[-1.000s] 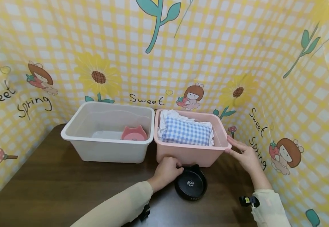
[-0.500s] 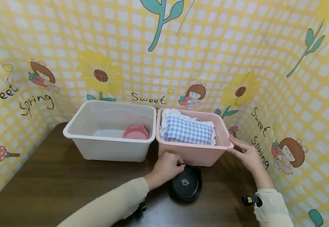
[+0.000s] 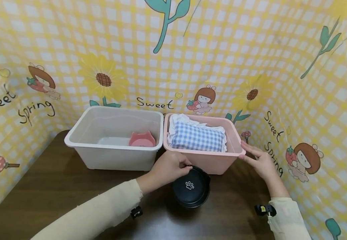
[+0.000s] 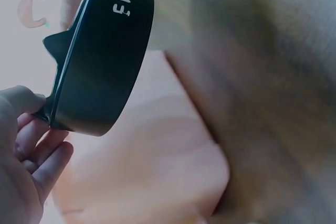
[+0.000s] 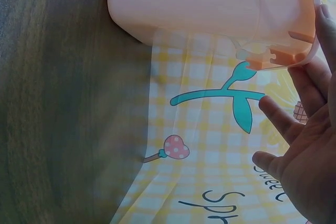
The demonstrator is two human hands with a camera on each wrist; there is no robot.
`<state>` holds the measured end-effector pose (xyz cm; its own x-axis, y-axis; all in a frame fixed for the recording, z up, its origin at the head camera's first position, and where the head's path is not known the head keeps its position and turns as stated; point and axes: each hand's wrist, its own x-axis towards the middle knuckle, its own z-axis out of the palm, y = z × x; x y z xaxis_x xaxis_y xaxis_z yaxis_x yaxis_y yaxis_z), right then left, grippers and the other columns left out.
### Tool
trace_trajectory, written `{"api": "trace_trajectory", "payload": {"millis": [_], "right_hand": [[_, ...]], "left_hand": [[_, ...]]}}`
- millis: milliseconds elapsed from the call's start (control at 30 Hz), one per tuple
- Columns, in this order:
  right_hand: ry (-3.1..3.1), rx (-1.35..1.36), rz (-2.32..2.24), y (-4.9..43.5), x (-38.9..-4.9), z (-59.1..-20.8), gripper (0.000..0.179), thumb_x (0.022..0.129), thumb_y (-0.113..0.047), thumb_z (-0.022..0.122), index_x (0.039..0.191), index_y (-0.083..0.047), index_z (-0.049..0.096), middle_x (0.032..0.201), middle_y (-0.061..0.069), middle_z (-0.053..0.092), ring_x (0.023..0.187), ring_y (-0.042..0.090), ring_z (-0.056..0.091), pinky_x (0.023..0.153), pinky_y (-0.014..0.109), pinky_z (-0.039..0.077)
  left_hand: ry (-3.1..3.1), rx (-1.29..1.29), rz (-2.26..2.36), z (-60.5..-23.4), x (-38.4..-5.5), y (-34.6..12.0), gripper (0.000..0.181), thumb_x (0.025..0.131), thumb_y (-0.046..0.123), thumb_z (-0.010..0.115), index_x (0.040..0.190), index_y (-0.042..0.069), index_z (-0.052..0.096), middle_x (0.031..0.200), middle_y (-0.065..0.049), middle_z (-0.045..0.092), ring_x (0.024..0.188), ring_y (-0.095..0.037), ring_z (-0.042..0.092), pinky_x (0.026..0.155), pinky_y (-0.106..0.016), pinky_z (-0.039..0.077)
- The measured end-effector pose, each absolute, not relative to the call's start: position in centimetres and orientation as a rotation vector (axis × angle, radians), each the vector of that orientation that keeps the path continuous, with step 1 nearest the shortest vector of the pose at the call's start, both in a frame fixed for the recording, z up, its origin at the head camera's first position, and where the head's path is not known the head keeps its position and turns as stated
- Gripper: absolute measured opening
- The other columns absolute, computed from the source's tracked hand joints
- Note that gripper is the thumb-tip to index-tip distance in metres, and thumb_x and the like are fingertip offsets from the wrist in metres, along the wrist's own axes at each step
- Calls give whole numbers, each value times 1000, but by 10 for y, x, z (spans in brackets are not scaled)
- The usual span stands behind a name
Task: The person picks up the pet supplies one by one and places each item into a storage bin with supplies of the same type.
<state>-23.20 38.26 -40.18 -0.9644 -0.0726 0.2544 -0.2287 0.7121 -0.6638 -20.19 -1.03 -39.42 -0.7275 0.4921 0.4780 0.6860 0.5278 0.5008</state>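
My left hand [image 3: 169, 170] pinches the rim of a black cat-eared pet bowl [image 3: 189, 190] by one ear, between thumb and fingers. The bowl is tilted in front of the pink bin [image 3: 200, 163], its inside with a white paw print facing the head camera. White lettering shows on its outer wall in the left wrist view, where the bowl hangs above the table. My right hand [image 3: 260, 163] rests on the right front corner of the pink bin's rim, its fingers extended. Inside that bin lies a small blue-and-white gingham pillow [image 3: 197, 136] with a white frill.
Left of the pink bin stands a light grey bin [image 3: 116, 158], rims nearly meeting. A pink cat-eared bowl [image 3: 142, 139] sits in its right end. Both bins stand on a dark wooden table [image 3: 56, 196], with a yellow checked cloth [image 3: 161, 76] behind and at the sides.
My left hand has raised the black bowl from the table, tipping it and shifting it slightly left. My right hand stays at the pink bin's corner.
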Motion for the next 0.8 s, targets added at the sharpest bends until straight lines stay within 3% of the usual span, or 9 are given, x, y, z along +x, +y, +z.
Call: {"api": "trace_trajectory", "payload": {"millis": [267, 567, 800], "right_hand": [[-2711, 248, 1084, 381, -233, -400, 58, 90, -40, 79, 143, -24, 61, 151, 5, 53, 144, 38, 43, 113, 65, 33], [-2712, 254, 1083, 381, -232, -399, 58, 90, -39, 78, 143, -23, 61, 150, 7, 53, 144, 39, 43, 112, 66, 33], [-2711, 262, 1077, 380, -232, -398, 58, 90, -38, 79, 142, -22, 61, 150, 6, 54, 143, 40, 43, 113, 65, 33]], "left_hand": [[-2371, -1070, -954, -354, -199, -34, 5, 85, 18, 85, 89, 16, 83, 80, 8, 76, 70, -3, 64, 60, -14, 50], [-2219, -1166, -902, -321, -204, -60, 8, 84, 16, 86, 90, 13, 82, 84, 4, 77, 78, -11, 68, 67, -24, 56], [-2148, -1232, -784, -301, -212, -79, 8, 84, 17, 86, 90, 15, 81, 87, 4, 75, 83, -8, 67, 74, -27, 56]]}}
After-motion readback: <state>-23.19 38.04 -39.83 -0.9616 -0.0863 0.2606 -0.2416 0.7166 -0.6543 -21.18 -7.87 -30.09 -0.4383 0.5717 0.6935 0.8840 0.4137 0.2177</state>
